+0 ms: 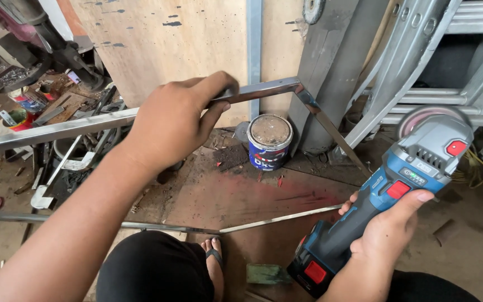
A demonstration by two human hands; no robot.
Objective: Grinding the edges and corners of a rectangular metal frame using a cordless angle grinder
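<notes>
Here the left hand [169,120] clamps the steel frame [264,89], running left-right; its corner lies far-left of the grinder [387,196] gripped by the right hand [384,235].

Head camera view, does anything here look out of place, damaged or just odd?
The paint can on the floor stands open, its top crusted brown with rust or dirt. Red stains mark the floor in front of it. Tools and scrap lie jumbled at left. The left hand grips the metal frame; the right hand holds the grinder.

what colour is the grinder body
Blue cordless angle grinder with red buttons and grey head, seen in head view.
</notes>
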